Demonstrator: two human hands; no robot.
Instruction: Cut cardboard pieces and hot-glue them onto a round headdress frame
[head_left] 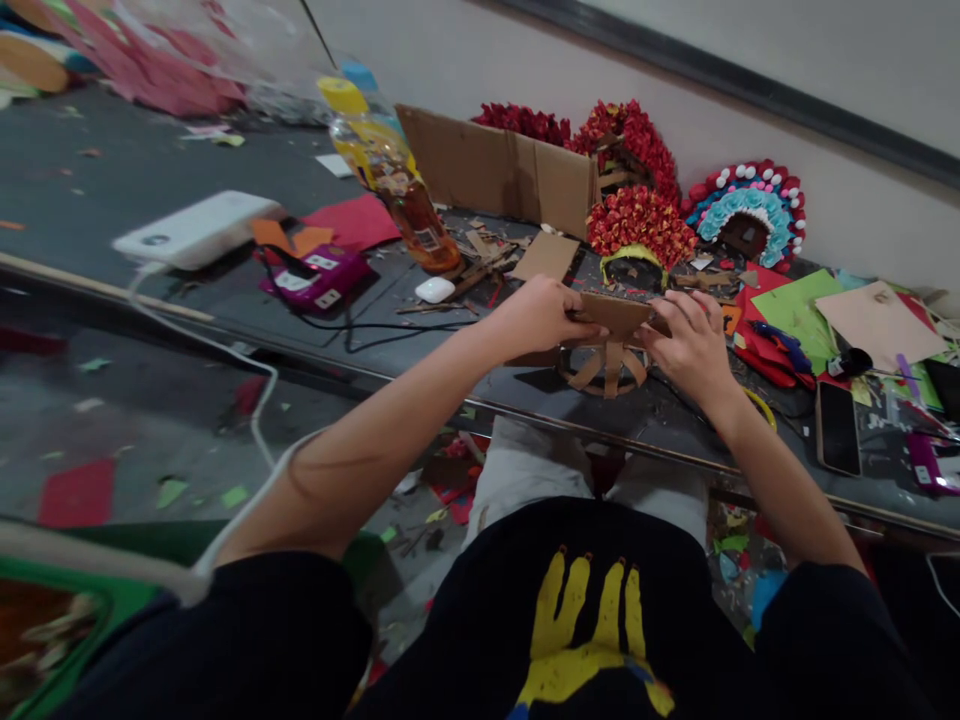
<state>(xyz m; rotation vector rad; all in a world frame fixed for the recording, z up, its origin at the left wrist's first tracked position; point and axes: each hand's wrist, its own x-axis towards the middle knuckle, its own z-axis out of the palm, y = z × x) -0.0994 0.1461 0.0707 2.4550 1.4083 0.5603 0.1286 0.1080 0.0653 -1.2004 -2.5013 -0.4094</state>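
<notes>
Both hands are on a brown cardboard piece [616, 314] above the dark tabletop, close to its front edge. My left hand [541, 318] pinches its left side, and my right hand [688, 340] has its fingers curled over the right side. Below the piece shows a round frame of cardboard strips [611, 372]; whether it is joined to the piece I cannot tell. Just behind the hands lie a flat cardboard square [546, 257] and a red flower-covered headpiece [639, 228] with a yellow band. Some fingertips are hidden behind the cardboard.
A tilted-looking bottle of brown drink [401, 190], a white power bank [196, 230] and a purple box [319, 278] stand to the left. A decorated blue and red arch [746, 212] leans at the wall. Coloured sheets [799, 315] and a phone [838, 428] lie right. Scraps litter the floor.
</notes>
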